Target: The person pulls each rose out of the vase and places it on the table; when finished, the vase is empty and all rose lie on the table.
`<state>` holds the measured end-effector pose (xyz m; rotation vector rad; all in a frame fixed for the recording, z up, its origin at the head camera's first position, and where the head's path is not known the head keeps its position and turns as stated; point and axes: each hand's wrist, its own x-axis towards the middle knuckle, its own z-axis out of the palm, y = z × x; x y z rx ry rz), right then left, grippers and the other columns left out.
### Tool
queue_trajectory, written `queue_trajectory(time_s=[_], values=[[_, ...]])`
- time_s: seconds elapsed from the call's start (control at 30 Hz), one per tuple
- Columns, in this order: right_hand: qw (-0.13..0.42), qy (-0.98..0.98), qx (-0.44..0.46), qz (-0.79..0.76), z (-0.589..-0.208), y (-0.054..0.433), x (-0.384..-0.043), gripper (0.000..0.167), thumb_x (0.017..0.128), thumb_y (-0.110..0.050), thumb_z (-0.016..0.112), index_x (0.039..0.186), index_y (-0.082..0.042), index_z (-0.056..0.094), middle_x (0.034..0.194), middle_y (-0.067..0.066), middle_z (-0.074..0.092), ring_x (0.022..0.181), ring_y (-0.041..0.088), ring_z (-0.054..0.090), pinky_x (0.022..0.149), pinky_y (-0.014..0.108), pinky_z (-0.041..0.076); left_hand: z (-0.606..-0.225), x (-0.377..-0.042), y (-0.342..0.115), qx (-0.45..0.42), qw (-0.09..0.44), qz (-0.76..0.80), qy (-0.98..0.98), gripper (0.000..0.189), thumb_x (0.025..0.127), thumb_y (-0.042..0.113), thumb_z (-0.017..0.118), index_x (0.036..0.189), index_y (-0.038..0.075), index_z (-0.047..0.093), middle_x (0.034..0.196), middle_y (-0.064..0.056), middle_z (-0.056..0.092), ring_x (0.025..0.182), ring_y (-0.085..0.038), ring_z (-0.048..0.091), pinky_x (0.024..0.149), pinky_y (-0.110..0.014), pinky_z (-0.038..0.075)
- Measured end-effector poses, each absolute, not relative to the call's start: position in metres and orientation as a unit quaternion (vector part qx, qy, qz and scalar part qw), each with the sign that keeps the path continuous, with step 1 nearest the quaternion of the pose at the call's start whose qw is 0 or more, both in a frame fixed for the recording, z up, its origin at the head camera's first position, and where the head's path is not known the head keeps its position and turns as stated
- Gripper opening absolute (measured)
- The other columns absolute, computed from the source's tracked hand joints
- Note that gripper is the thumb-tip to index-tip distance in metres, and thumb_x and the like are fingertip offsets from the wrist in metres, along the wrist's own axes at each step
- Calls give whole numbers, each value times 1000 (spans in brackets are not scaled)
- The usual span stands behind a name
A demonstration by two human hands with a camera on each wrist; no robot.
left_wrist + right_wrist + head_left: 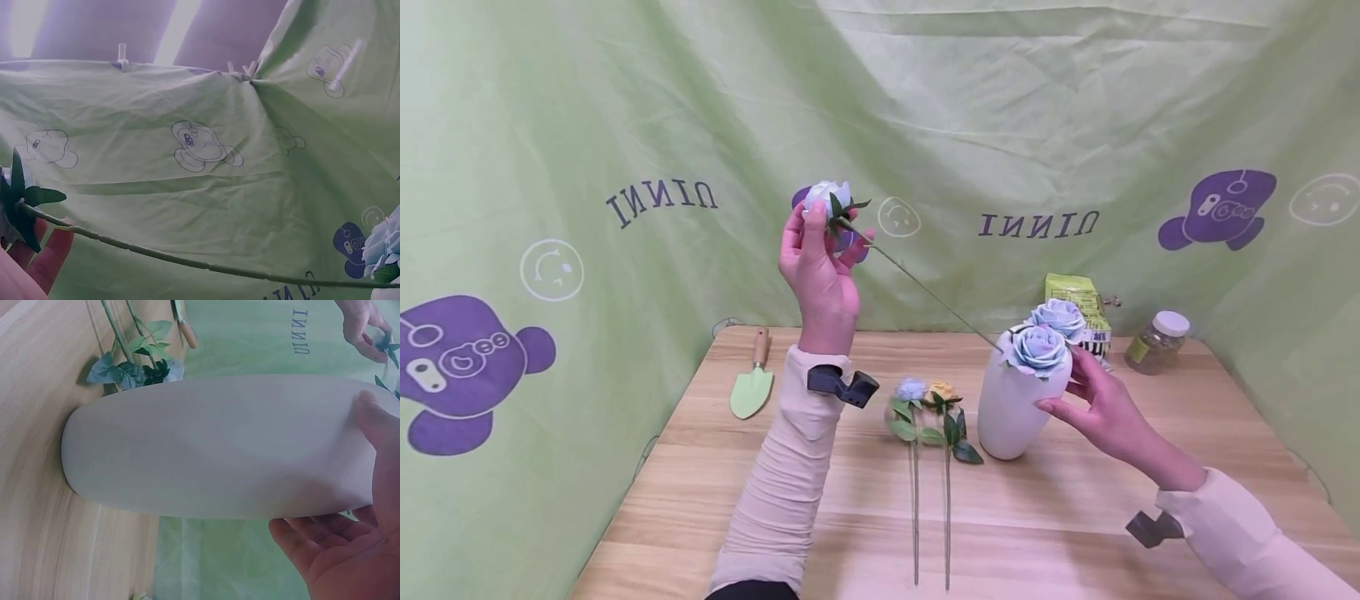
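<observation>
My left hand (pixel 820 279) is raised and holds a pale blue artificial rose (pixel 827 197) at its head, fingers around the base of the bloom. Its long green stem (pixel 206 265) slants down to the mouth of a white vase (pixel 1011 417). Two more light blue roses (pixel 1039 348) stand in the vase, their blooms at its rim. Near the top of the vase, my right hand (pixel 1105 412) grips the wall, thumb on one side and fingers on the other. In the right wrist view the vase tilts slightly, its base on the table.
On the wooden table (pixel 700 517) lie a blue rose (pixel 912 389) and a yellow rose (pixel 942 390), stems toward me. A green trowel (pixel 752 392) lies left. Behind the vase are a green packet (pixel 1072 292) and a white-lidded jar (pixel 1157 342). Green cloth (pixel 925 100) hangs around.
</observation>
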<state>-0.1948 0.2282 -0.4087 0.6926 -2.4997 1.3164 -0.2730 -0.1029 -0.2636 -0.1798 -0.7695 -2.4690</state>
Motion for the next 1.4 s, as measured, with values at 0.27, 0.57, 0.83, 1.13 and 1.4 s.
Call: queue_trajectory(time_s=[0.27, 0.57, 0.83, 1.13, 1.4], values=[[115, -853, 235, 451, -410, 229, -194, 72, 83, -2, 79, 141, 9, 38, 133, 33, 57, 112, -24, 47, 92, -2, 45, -271, -272, -108, -31, 238, -920, -308, 22, 89, 18, 74, 108, 10, 66, 109, -12, 70, 78, -20, 71, 59, -33, 65], [121, -851, 238, 451, -411, 230, -195, 73, 82, 0, 79, 141, 9, 38, 133, 33, 56, 114, -23, 46, 93, -2, 44, -289, -266, -110, -8, 107, -896, -432, 28, 89, 17, 75, 115, 8, 66, 106, -8, 72, 78, -18, 72, 56, -31, 64], [117, -855, 234, 448, -412, 230, -195, 73, 83, -2, 79, 143, 7, 37, 135, 32, 56, 113, -24, 46, 92, -2, 44, -310, -263, -114, 18, 33, -859, -511, 29, 89, 16, 75, 115, 8, 65, 106, -8, 71, 72, -15, 72, 54, -31, 64], [116, -856, 230, 449, -411, 229, -195, 74, 83, -3, 79, 143, 7, 37, 135, 32, 55, 113, -24, 46, 92, -2, 44, -348, -269, -132, 70, -8, -829, -555, 31, 88, 15, 75, 116, 7, 63, 104, -9, 70, 69, -15, 71, 53, -29, 62], [115, -856, 228, 448, -412, 229, -194, 75, 83, -4, 80, 144, 6, 38, 136, 31, 55, 113, -24, 46, 92, -2, 44, -371, -271, -142, 85, -16, -809, -581, 33, 88, 15, 75, 117, 5, 62, 96, -3, 72, 63, -12, 70, 52, -29, 62]])
